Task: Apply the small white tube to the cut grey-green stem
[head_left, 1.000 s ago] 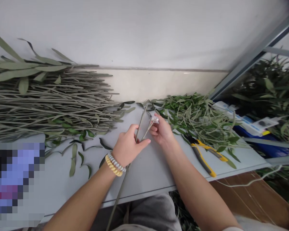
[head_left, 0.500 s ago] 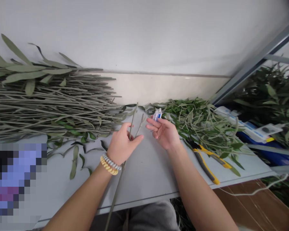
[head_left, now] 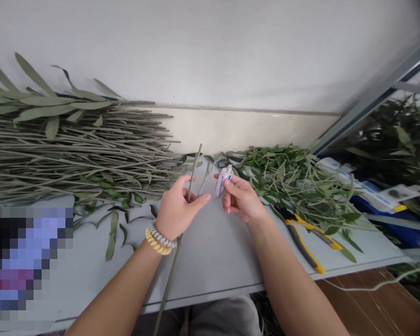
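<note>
My left hand (head_left: 177, 210) is closed around a long bare green stem (head_left: 194, 172) with a short side twig; the stem runs from above the fingers down past the table's front edge. My right hand (head_left: 241, 198) pinches a small white tube with blue print (head_left: 222, 181), its tip pointing toward the stem. The two hands are close together over the grey table (head_left: 210, 252). A yellow and a white coil band (head_left: 159, 238) sit on my left wrist.
A big heap of stripped stems (head_left: 73, 154) lies at the left, loose leaves (head_left: 112, 228) in front of it. Leafy twigs (head_left: 294, 177) are piled at the right beside yellow-handled cutters (head_left: 303, 242). A blurred patch covers the lower left.
My right hand let go of the twig, drew back with the tube, turned it upright, then brought it back toward the stem. The left hand kept its hold.
</note>
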A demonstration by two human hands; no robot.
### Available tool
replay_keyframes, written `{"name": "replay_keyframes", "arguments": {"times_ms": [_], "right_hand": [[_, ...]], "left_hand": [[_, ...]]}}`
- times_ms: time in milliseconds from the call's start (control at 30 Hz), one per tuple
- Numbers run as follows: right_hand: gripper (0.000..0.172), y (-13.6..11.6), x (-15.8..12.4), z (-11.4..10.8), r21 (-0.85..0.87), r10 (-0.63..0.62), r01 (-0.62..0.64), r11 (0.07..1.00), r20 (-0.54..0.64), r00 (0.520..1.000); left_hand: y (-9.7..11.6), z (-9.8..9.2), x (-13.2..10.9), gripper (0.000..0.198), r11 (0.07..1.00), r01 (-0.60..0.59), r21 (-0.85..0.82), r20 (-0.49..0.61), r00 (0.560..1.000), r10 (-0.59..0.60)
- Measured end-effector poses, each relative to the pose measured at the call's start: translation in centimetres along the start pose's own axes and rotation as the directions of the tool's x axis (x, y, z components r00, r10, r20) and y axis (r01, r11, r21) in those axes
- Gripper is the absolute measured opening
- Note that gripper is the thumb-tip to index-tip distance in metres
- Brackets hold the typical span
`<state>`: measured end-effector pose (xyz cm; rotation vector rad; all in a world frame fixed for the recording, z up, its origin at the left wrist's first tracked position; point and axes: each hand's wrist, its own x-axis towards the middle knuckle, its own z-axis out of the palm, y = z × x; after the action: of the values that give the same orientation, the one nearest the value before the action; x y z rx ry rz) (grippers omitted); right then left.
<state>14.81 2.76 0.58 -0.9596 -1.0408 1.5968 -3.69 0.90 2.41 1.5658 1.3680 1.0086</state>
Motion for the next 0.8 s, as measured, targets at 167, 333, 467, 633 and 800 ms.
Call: {"name": "replay_keyframes", "arguments": {"times_ms": [167, 333, 467, 633, 800], "right_hand": [[0.032, -0.3, -0.3, -0.2, -0.244, -0.178, 0.186, 0.952, 0.054, 0.983], [0.021, -0.8, -0.5, -0.5, -0.27, -0.344, 0.349, 0.897, 0.068, 0.936], [0.035, -0.6, -0.8, -1.2, -0.153, -0.254, 0.292, 0.944, 0.226, 0.941], [0.034, -0.8, -1.3, -0.9, 0.035, -0.192, 0.192, 0.981, 0.342, 0.92], [0.034, -1.3, -1.3, -0.6, 0.077, -0.157, 0.139, 0.987, 0.338, 0.928]], "left_hand": [[0.4, -0.6, 0.0, 0.056, 0.939, 0.121, -0.322, 0.151, 0.986, -0.075], [0.7, -1.4, 0.3, 0.053, 0.847, 0.174, -0.503, 0.223, 0.972, -0.067], [0.9, -1.6, 0.1, 0.042, 0.793, 0.241, -0.559, 0.337, 0.94, -0.047], [1.3, -1.7, -0.4, 0.029, 0.773, 0.313, -0.552, 0.447, 0.894, -0.042], [1.6, -2.0, -0.8, 0.029, 0.795, 0.356, -0.491, 0.539, 0.841, -0.044]]}}
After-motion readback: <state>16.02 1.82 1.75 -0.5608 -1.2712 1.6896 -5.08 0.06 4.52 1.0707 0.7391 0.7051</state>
